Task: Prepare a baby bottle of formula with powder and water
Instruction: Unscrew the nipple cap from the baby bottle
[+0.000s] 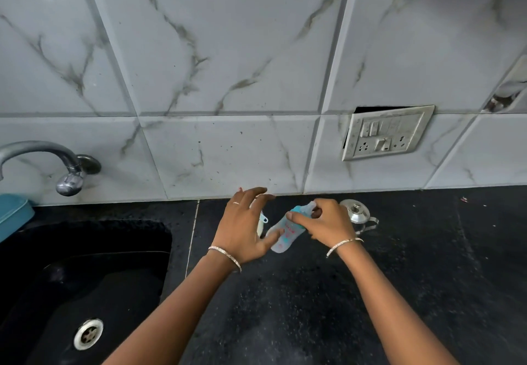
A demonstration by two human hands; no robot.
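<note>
Bare forearms, a thin silvery bangle [226,256] on each wrist, perhaps a ring [235,203] on the left hand [242,229].

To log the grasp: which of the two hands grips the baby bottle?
The right hand, fingers curled round the top of the baby bottle; the left hand is spread open.

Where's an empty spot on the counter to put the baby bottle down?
The black counter is bare between the forearms and on the right past the steel pot. It is crowded by the wall: white container, baby bottle, left hand, right hand and pot bunch together.
</note>
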